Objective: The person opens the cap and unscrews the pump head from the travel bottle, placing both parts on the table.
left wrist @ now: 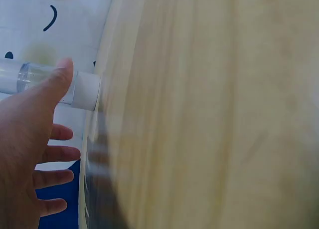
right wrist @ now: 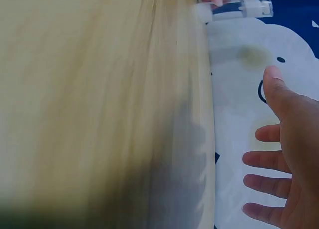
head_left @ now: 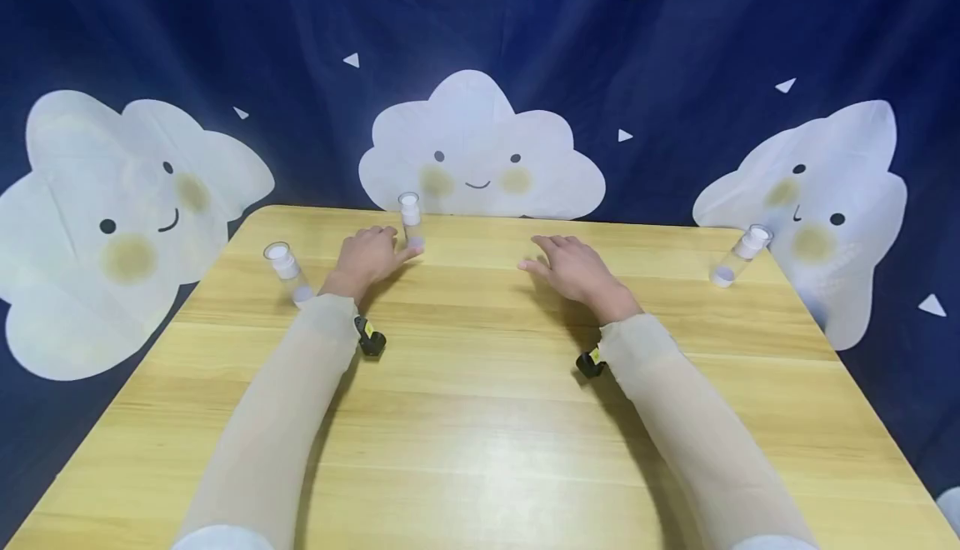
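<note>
A clear cylindrical bottle point(head_left: 412, 221) with a white upper part and a whitish base stands upright near the table's far edge. My left hand point(head_left: 367, 257) is just left of it, fingers extended and thumb stretched across in front of its lower part. In the left wrist view that thumb overlaps the bottle point(left wrist: 85, 91); whether it touches cannot be told. Over the table to the right, my right hand point(head_left: 576, 271) is held palm inward with fingers spread and nothing in it. The right wrist view shows this hand point(right wrist: 301, 154) apart from the bottle point(right wrist: 228, 10).
A similar bottle point(head_left: 287, 267) stands left of my left forearm, its base close to the sleeve. Another one point(head_left: 741, 257) is near the far right corner of the wooden table point(head_left: 480, 417). Behind the table hangs a dark blue curtain point(head_left: 480, 17) printed with clouds.
</note>
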Demonstrator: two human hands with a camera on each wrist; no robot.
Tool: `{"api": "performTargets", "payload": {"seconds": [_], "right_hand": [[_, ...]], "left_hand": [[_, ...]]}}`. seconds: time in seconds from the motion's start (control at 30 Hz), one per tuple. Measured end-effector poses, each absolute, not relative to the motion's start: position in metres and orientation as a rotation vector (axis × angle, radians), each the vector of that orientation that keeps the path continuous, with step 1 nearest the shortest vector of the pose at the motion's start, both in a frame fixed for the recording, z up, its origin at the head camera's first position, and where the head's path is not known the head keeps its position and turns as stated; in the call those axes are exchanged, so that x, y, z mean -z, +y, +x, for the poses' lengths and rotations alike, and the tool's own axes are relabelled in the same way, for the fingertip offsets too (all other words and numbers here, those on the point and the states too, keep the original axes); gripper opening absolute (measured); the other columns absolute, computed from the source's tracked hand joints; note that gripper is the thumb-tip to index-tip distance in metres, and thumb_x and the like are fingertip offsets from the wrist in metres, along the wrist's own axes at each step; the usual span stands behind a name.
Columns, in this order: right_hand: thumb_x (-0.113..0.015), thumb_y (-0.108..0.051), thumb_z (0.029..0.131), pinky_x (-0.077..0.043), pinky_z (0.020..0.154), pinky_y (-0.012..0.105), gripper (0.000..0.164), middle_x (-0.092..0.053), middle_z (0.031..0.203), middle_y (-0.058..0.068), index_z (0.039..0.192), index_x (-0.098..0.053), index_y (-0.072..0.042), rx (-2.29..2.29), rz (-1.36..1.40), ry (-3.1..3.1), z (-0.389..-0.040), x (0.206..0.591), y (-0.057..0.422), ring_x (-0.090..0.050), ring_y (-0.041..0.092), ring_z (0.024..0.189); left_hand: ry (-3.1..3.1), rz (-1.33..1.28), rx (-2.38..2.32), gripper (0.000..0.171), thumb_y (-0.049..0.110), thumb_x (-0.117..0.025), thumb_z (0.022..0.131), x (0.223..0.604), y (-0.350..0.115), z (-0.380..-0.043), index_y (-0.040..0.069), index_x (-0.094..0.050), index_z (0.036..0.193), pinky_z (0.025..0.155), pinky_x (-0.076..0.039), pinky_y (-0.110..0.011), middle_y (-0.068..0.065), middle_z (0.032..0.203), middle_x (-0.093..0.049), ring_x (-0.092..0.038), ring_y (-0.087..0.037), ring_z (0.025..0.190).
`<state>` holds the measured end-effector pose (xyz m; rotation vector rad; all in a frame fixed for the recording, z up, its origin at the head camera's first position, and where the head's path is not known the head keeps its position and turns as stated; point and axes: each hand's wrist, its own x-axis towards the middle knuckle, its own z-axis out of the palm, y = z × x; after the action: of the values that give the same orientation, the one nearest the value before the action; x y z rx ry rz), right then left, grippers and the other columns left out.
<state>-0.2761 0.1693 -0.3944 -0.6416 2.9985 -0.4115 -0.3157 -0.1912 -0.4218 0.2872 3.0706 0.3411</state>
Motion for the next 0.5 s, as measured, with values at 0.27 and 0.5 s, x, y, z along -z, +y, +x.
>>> {"api": "performTargets", "payload": {"seconds": [0.27,0.5], "right_hand": [[-0.035,-0.067,0.096,-0.027,0.111,0.052,0.079,-0.041,0.149,0.016,0.150,-0.037,-0.010,0.415,-0.663,2.986,-0.287,0.389,0.145,-0.035,0.038,0.136],[-0.033,-0.069,0.096,-0.027,0.112,0.050,0.079,-0.041,0.149,0.014,0.150,-0.037,-0.012,0.415,-0.696,2.973,-0.293,0.388,0.125,-0.035,0.037,0.137]], "left_hand": [[3.075,0.285,-0.377,0.078,0.069,-0.042,0.092,0.422,-0.182,-0.325,0.003,-0.053,0.133,0.097,-0.039,-0.058,-0.020,0.125,-0.058,-0.051,-0.042,0.117],[3.138,0.359,-0.375,0.067,0.062,-0.048,0.095,0.423,-0.178,-0.331,0.002,-0.063,0.120,0.089,-0.046,-0.052,-0.018,0.114,-0.065,-0.060,-0.038,0.105]]}}
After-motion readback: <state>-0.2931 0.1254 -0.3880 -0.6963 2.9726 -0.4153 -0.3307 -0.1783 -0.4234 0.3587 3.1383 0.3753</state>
